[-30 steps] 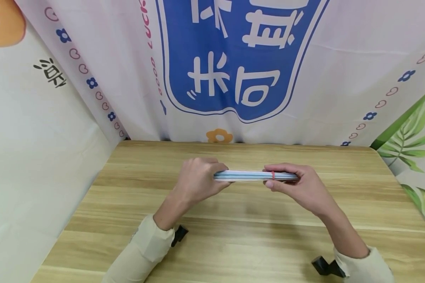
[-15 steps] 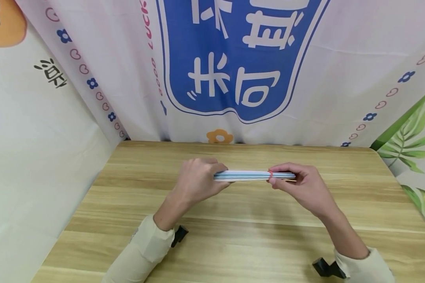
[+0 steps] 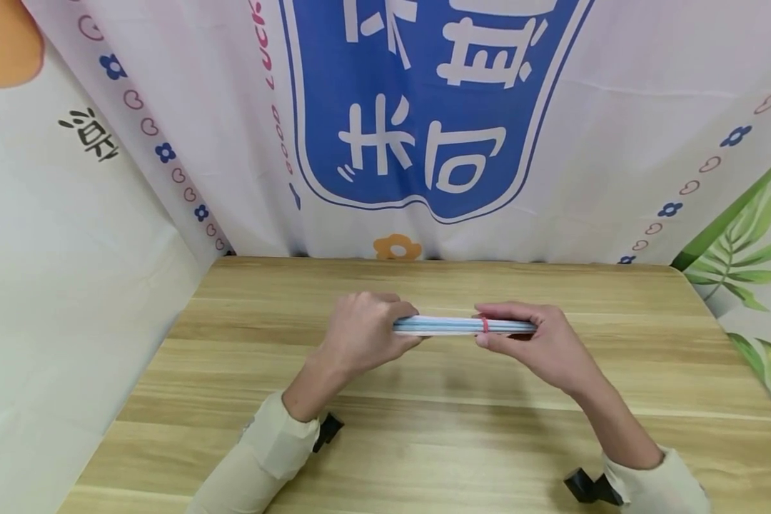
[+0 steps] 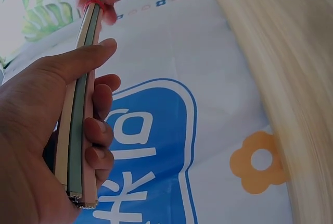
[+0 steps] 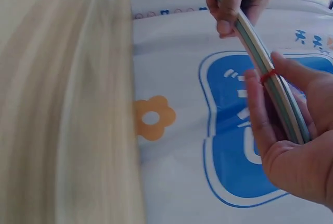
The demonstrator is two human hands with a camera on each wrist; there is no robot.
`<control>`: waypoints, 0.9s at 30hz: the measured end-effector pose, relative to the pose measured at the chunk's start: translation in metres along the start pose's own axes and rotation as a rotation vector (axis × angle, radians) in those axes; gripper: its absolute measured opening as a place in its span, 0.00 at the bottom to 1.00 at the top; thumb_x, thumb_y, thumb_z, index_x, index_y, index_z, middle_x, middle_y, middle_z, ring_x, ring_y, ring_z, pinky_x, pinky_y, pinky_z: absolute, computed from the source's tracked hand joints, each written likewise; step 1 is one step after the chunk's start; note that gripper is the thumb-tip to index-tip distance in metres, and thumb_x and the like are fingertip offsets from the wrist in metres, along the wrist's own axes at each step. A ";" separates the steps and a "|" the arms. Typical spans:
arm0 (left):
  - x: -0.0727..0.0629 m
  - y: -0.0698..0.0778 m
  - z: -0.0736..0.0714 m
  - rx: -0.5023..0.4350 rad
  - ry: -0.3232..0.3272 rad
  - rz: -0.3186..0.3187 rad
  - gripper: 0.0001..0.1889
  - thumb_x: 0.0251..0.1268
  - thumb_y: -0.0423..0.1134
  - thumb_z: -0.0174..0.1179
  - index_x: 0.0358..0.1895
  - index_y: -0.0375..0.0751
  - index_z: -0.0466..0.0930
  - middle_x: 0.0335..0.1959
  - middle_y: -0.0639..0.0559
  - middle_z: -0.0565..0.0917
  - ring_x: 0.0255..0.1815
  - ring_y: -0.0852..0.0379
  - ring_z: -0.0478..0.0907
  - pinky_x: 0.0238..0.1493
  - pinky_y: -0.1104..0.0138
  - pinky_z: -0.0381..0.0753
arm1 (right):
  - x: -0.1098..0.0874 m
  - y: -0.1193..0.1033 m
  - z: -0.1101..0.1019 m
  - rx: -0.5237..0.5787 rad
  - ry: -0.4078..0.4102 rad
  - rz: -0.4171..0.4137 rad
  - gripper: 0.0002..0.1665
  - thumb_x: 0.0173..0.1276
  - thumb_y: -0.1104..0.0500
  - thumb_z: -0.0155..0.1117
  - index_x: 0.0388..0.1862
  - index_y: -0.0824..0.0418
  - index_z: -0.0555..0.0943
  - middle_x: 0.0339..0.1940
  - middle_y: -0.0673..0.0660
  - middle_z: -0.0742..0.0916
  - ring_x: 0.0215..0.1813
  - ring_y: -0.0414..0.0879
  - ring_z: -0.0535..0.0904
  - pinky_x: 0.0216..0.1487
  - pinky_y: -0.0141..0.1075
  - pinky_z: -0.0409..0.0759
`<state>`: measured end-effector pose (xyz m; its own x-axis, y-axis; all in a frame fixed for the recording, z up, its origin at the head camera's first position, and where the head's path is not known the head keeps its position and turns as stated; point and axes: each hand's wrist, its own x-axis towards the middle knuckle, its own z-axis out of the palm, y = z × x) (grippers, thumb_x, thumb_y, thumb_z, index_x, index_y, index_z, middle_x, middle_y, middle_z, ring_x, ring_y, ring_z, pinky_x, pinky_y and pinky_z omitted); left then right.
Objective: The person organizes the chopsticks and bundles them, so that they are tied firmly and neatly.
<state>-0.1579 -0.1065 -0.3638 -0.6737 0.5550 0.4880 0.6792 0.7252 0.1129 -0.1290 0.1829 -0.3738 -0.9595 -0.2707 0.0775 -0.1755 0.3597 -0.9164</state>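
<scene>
A bundle of long thin sticks (image 3: pixel 446 326) is held level above the table. Cream, green and pink sticks show side by side in the left wrist view, their near ends uneven. My left hand (image 3: pixel 363 332) wraps its thumb and fingers round the bundle's left end. Around the right part runs a red rubber band (image 3: pixel 485 325). There my right hand (image 3: pixel 546 339) pinches the bundle between thumb and fingers, with fingertips at the band. In the right wrist view the band (image 5: pixel 269 75) lies by the right fingertips, and the bundle's near end rests toward the palm.
Under both hands spreads a wood-grain table (image 3: pixel 437 442). A printed white curtain (image 3: pixel 334 235) with a blue panel hangs along the table's back edge. White cloth (image 3: pixel 71 285) stands at the left, and leaf-patterned cloth (image 3: pixel 745 264) at the right.
The red band has shifted slightly left along the bundle. My right fingers moved right, then back left past the band. The left hand keeps its grip, with only a slight shift in view.
</scene>
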 end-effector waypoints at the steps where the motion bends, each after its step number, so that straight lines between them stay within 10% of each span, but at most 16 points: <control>1: 0.000 0.000 0.000 -0.003 -0.001 -0.007 0.12 0.56 0.50 0.83 0.36 0.48 0.95 0.27 0.58 0.91 0.19 0.65 0.77 0.20 0.72 0.74 | -0.001 -0.001 -0.002 -0.013 0.003 -0.016 0.23 0.69 0.55 0.80 0.61 0.57 0.89 0.55 0.60 0.93 0.45 0.40 0.91 0.45 0.34 0.89; 9: 0.000 -0.001 -0.002 0.006 -0.052 -0.035 0.14 0.54 0.52 0.84 0.39 0.50 0.95 0.29 0.59 0.92 0.20 0.66 0.77 0.20 0.75 0.69 | 0.000 0.004 -0.005 -0.089 0.012 -0.119 0.08 0.73 0.61 0.75 0.49 0.57 0.90 0.45 0.57 0.93 0.39 0.38 0.89 0.39 0.33 0.88; 27: 0.002 0.007 -0.001 -0.169 -0.159 0.017 0.13 0.62 0.48 0.80 0.45 0.47 0.94 0.36 0.56 0.94 0.23 0.68 0.80 0.24 0.78 0.73 | -0.001 0.007 0.009 -0.291 0.079 -0.197 0.12 0.67 0.55 0.81 0.50 0.51 0.94 0.44 0.51 0.95 0.29 0.37 0.77 0.27 0.31 0.75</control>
<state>-0.1542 -0.1008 -0.3611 -0.6902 0.6335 0.3496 0.7208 0.6443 0.2556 -0.1275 0.1779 -0.3840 -0.9130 -0.2948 0.2818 -0.4033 0.5499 -0.7314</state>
